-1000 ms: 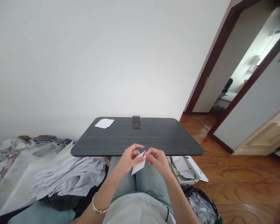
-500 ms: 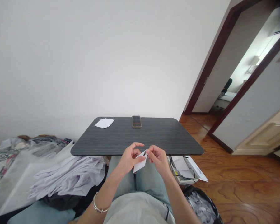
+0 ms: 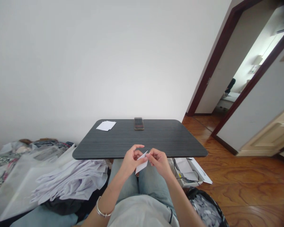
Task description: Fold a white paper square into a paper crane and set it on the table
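White folded paper (image 3: 141, 164) is pinched between your left hand (image 3: 133, 161) and right hand (image 3: 159, 163), both grips clenched on it, your wrists bent inward. It sits just in front of the near edge of the table (image 3: 142, 146), above your jeans (image 3: 122, 179). Your fingers hide its upper part.

Wearer's kit: loose pale grey top (image 3: 142, 212), light-wash blue jeans (image 3: 124, 179). Thin dark cord (image 3: 170, 216) sits on the top's right side; drawstring or cable, can't tell which. Plain silver bangle (image 3: 101, 212) on left wrist. Left forearm (image 3: 111, 189), right forearm (image 3: 177, 198), left hand (image 3: 133, 160) and right hand (image 3: 159, 163) bare.
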`<state>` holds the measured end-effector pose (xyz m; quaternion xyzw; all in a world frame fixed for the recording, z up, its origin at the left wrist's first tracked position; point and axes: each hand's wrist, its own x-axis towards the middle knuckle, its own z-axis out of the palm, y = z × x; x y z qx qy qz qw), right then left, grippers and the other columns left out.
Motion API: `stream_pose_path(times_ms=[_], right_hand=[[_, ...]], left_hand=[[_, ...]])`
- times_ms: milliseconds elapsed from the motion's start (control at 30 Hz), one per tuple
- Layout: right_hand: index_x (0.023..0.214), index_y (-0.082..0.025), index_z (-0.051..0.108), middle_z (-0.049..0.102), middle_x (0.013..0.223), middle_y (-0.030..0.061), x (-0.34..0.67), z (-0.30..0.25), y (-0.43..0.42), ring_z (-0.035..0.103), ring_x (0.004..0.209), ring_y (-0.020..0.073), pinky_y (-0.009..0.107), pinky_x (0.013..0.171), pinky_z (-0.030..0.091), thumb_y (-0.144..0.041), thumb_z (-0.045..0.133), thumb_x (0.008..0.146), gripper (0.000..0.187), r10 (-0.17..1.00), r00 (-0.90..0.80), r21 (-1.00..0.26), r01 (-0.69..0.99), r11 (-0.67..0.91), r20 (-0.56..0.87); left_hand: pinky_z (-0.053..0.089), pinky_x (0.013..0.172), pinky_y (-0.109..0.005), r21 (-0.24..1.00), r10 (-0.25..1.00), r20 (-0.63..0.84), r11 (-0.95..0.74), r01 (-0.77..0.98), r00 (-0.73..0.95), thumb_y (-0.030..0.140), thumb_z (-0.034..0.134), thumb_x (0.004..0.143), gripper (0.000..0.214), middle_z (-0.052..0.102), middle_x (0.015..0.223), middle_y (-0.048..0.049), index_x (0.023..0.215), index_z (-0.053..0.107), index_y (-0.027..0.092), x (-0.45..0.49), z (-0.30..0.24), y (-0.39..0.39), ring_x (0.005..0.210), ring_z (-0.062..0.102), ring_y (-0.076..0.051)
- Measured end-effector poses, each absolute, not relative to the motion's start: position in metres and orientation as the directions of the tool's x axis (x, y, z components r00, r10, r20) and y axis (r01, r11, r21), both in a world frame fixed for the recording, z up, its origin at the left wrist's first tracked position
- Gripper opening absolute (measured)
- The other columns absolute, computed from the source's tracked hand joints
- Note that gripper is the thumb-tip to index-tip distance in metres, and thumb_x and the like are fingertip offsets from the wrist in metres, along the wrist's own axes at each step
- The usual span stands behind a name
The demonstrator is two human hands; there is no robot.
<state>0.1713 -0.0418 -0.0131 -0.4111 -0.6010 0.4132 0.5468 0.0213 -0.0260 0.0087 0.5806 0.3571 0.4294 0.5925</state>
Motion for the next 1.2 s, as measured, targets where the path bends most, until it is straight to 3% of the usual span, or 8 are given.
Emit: stream_pose_path(times_ms=[367, 633, 1000, 1200], right_hand=[[0.064, -0.018, 0.054, 0.05, 0.053, -0.003, 0.1699, -0.0144, -0.0405, 0.043, 0.043, 0.0085, 0.02, 0.041, 0.032, -0.046, 0.052, 0.083, 0.033, 0.949, -0.005, -0.948, 0.043, 0.317, 0.317], [0.066, -0.018, 0.053, 0.048, 0.053, -0.004, 0.1701, -0.014, -0.0416, 0.043, 0.045, 0.0087, 0.021, 0.044, 0.032, -0.039, 0.054, 0.082, 0.027, 0.948, -0.022, -0.945, 0.068, 0.319, 0.318], [0.062, -0.018, 0.05, 0.046, 0.051, -0.0045, 0.1658, -0.0173, -0.0432, 0.04, 0.043, 0.0078, 0.02, 0.043, 0.03, -0.039, 0.052, 0.083, 0.029, 0.955, -0.003, -0.955, 0.013, 0.298, 0.298], [0.065, -0.018, 0.051, 0.047, 0.051, -0.005, 0.1676, -0.0197, -0.0406, 0.042, 0.043, 0.008, 0.02, 0.044, 0.031, -0.04, 0.056, 0.08, 0.027, 0.956, -0.048, -0.955, 0.065, 0.291, 0.288]], left_hand=[[0.036, 0.052, -0.02, 0.989, 0.929, 0.0, 0.054, -0.135, 0.371, 0.029, 0.078, 0.057, 0.061, 0.059, 0.063, 0.0046, 0.108, 0.049, 0.015, 0.0199, 0.0085, -0.0237, 0.052, 0.053, -0.009], [0.035, 0.049, -0.019, 0.981, 0.936, -0.027, 0.091, -0.169, 0.351, 0.031, 0.077, 0.059, 0.06, 0.061, 0.062, 0.0035, 0.11, 0.049, 0.014, 0.0228, 0.0118, -0.0261, 0.049, 0.051, -0.008], [0.033, 0.047, -0.018, 0.983, 0.946, 0.012, 0.049, -0.177, 0.325, 0.026, 0.078, 0.057, 0.057, 0.053, 0.052, 0.0088, 0.104, 0.049, 0.013, 0.0247, 0.0124, -0.0256, 0.043, 0.043, -0.005], [0.031, 0.045, -0.018, 0.994, 0.962, 0.046, -0.018, -0.107, 0.268, 0.027, 0.077, 0.056, 0.053, 0.053, 0.048, 0.0088, 0.1, 0.051, 0.013, 0.0242, 0.0049, -0.0217, 0.041, 0.043, -0.006]])
